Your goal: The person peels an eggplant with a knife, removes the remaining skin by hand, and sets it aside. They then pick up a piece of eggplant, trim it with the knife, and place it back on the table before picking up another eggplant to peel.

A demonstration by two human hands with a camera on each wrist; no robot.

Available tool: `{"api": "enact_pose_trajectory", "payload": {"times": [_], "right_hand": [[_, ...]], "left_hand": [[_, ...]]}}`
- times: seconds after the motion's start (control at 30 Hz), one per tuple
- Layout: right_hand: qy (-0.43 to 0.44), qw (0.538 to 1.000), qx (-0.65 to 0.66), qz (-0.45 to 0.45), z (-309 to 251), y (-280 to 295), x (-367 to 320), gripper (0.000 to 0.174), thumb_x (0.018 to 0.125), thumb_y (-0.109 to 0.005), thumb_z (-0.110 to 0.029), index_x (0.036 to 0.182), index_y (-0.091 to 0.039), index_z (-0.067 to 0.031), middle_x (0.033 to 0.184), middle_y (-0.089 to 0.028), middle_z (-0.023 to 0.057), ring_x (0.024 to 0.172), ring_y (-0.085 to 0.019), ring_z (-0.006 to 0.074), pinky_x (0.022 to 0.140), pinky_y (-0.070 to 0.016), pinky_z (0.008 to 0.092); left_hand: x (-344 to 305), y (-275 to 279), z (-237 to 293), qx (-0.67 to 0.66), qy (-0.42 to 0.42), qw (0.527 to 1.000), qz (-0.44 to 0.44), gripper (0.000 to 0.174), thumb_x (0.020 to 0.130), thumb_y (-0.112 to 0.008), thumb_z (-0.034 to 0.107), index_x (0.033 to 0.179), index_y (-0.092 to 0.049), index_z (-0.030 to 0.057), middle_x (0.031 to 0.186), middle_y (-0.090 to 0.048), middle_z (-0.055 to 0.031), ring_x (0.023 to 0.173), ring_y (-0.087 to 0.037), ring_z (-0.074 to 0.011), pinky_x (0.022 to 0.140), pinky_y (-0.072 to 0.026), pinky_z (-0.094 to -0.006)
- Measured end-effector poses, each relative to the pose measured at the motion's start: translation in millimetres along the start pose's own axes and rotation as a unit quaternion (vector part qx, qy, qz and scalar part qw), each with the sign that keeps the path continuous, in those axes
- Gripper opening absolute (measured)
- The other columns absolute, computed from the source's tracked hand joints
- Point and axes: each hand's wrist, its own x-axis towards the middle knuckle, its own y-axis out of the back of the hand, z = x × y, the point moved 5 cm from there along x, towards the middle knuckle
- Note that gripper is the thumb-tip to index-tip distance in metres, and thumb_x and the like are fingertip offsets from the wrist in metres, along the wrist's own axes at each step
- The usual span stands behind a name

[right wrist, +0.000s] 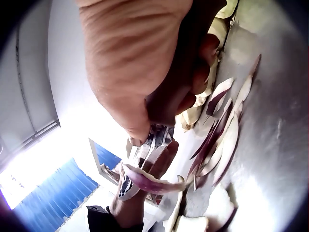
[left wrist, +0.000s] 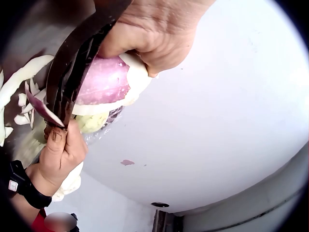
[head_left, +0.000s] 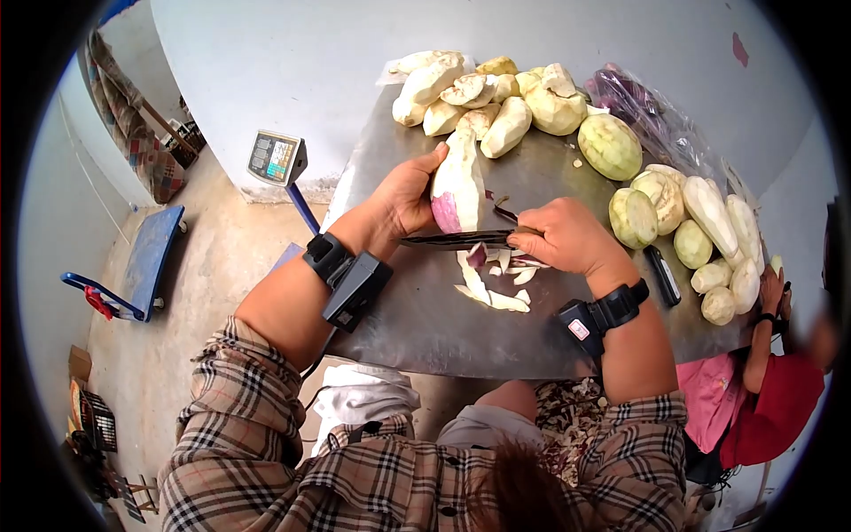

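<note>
A mostly peeled eggplant, purple skin left at its near end, is gripped along its left side by my left hand. My right hand holds a dark-handled knife, the blade pointing left just below the eggplant's purple end. In the left wrist view the purple patch lies beside the broad blade. A strip of purple peel hangs at the blade in the right wrist view. Peel pieces lie on the metal table under the knife.
Peeled eggplants are heaped at the table's back, with more along the right. A plastic bag of purple ones lies behind. A black phone-like object rests at right. A scale display stands left; another person is at right.
</note>
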Motion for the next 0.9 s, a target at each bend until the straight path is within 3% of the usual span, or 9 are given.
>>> {"api": "enact_pose_trajectory", "payload": {"times": [0.23,0.33,0.43,0.53,0.57,0.67,0.7,0.83,0.9], "right_hand": [[-0.021,0.997,0.062,0.030,1.7,15.2,-7.5,0.030,0.081,-0.063,-0.033,0.069,-0.060,-0.0055,0.058,-0.053,0.0169,0.054,-0.049,0.0361,0.050,-0.0395,0.0403],[-0.061,0.977,0.195,0.056,14.4,15.6,-9.9,0.033,0.085,-0.061,-0.033,0.072,-0.059,-0.0027,0.052,-0.048,0.0103,0.046,-0.044,0.0243,0.047,-0.0361,0.0339],[-0.091,0.923,0.360,0.098,18.1,12.8,-11.9,0.033,0.087,-0.062,-0.032,0.075,-0.058,-0.0014,0.054,-0.047,0.0003,0.047,-0.039,0.0098,0.045,-0.0324,0.0263],[-0.138,0.886,0.427,0.113,17.9,9.9,-12.5,0.020,0.084,-0.064,-0.022,0.085,-0.058,-0.0034,0.062,-0.049,-0.0040,0.049,-0.043,0.0026,0.042,-0.0311,0.0171],[-0.140,0.860,0.477,0.119,17.9,9.1,-10.9,0.019,0.081,-0.068,-0.016,0.090,-0.059,-0.0026,0.068,-0.053,-0.0021,0.049,-0.044,0.0021,0.042,-0.0327,0.0161],[-0.147,0.843,0.491,0.164,16.6,8.4,-10.5,0.026,0.078,-0.074,-0.019,0.091,-0.058,-0.0025,0.069,-0.055,-0.0025,0.049,-0.043,0.0019,0.044,-0.0344,0.0173],[-0.149,0.835,0.507,0.154,16.2,8.3,-9.7,0.029,0.075,-0.075,-0.012,0.097,-0.057,-0.0019,0.077,-0.059,-0.0001,0.057,-0.051,0.0030,0.046,-0.0391,0.0167],[-0.154,0.803,0.553,0.160,7.7,7.0,-6.7,0.033,0.073,-0.073,-0.002,0.101,-0.055,-0.0011,0.083,-0.060,0.0023,0.071,-0.057,0.0059,0.050,-0.0436,0.0187],[-0.150,0.799,0.554,0.178,7.2,5.6,-4.8,0.032,0.073,-0.072,-0.001,0.100,-0.055,-0.0013,0.084,-0.060,0.0025,0.068,-0.057,0.0059,0.049,-0.0434,0.0195]], "left_hand": [[4.0,11.4,9.8,-0.012,-0.037,0.999,0.009,0.035,0.097,-0.044,0.027,0.118,-0.049,0.0004,0.113,-0.059,-0.0147,0.100,-0.061,-0.0251,0.087,-0.0517,-0.0404],[0.0,5.1,11.5,-0.006,-0.056,0.998,-0.019,0.036,0.097,-0.045,0.027,0.120,-0.047,-0.0007,0.115,-0.058,-0.0145,0.103,-0.060,-0.0254,0.092,-0.0499,-0.0411],[-9.2,-5.6,10.6,0.039,-0.093,0.995,0.000,0.037,0.099,-0.039,0.027,0.125,-0.043,0.0016,0.122,-0.054,-0.0117,0.110,-0.055,-0.0239,0.095,-0.0473,-0.0414],[-5.0,0.1,11.2,0.006,-0.100,0.995,-0.012,0.031,0.096,-0.046,0.023,0.117,-0.048,0.0000,0.112,-0.058,-0.0116,0.104,-0.058,-0.0208,0.093,-0.0500,-0.0372],[-1.9,4.0,11.0,0.000,-0.104,0.995,-0.009,0.030,0.096,-0.048,0.022,0.115,-0.049,-0.0003,0.110,-0.059,-0.0112,0.102,-0.059,-0.0202,0.093,-0.0503,-0.0366],[-0.1,6.8,10.4,-0.011,-0.121,0.993,0.006,0.029,0.094,-0.051,0.020,0.114,-0.049,-0.0010,0.108,-0.059,-0.0110,0.101,-0.059,-0.0202,0.092,-0.0509,-0.0358],[-2.6,4.6,9.6,-0.011,-0.131,0.991,0.014,0.030,0.094,-0.051,0.020,0.115,-0.048,-0.0012,0.110,-0.058,-0.0117,0.103,-0.059,-0.0213,0.092,-0.0511,-0.0362],[-4.7,0.7,4.9,0.002,-0.153,0.988,-0.014,0.033,0.093,-0.054,0.022,0.116,-0.048,-0.0002,0.111,-0.059,-0.0120,0.106,-0.058,-0.0224,0.093,-0.0510,-0.0355],[-5.7,-2.4,0.5,0.020,-0.154,0.987,-0.030,0.034,0.092,-0.055,0.022,0.117,-0.048,0.0004,0.112,-0.058,-0.0117,0.108,-0.057,-0.0227,0.094,-0.0505,-0.0360]]}}
